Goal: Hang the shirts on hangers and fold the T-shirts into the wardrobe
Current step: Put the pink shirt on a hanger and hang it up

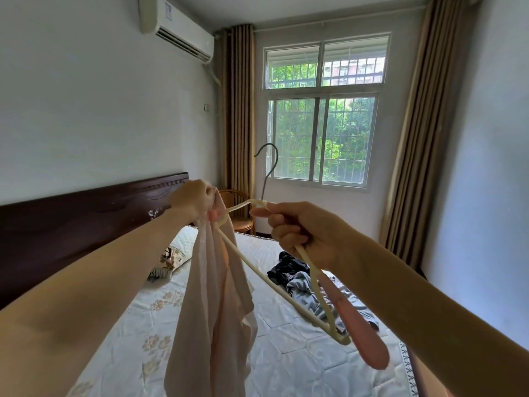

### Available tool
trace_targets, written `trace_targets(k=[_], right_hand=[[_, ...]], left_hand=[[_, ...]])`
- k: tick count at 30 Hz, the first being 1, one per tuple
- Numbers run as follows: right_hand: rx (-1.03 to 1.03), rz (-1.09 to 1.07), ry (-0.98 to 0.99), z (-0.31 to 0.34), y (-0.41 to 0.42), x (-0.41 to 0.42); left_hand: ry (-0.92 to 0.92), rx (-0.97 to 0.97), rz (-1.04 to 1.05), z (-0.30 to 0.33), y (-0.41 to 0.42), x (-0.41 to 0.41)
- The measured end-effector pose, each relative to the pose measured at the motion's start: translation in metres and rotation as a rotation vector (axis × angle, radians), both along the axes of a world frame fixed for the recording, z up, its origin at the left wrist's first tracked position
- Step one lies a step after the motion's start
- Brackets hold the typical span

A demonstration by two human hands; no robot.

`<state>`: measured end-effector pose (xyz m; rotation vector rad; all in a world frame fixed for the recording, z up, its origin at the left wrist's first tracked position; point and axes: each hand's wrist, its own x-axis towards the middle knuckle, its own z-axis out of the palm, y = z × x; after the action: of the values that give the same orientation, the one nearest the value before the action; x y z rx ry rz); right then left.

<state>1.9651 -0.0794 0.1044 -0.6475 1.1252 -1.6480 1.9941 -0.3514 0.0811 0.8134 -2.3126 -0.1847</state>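
While held up over the bed:
Thin pale-pink cloth shirt (pixel 211 296): light, limp; left hand (pixel 191 200) pinches its shoulder.
Cream plastic hanger with grey metal hook (pixel 257 270): stiff; right hand (pixel 300 230) fingers curled round its neck.

No text is legible (the air conditioner (pixel 177 30) label blurs).

One hanger (pixel 259 270), one pink shirt (pixel 211 305), one clothes pile (pixel 297 277), two curtains (pixel 237 110).

Single head-worn view, close behind raised arms; faces forward across the bed (pixel 286 353) toward the window (pixel 323 110).
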Motion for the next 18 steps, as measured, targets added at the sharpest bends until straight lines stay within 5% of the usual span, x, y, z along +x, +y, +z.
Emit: trace_targets(k=[18], right_hand=[[-0.038, -0.314, 0.149, -0.018, -0.036, -0.032]], left_hand=[[0.237, -0.072, -0.231, 0.03, 0.111, 0.02]])
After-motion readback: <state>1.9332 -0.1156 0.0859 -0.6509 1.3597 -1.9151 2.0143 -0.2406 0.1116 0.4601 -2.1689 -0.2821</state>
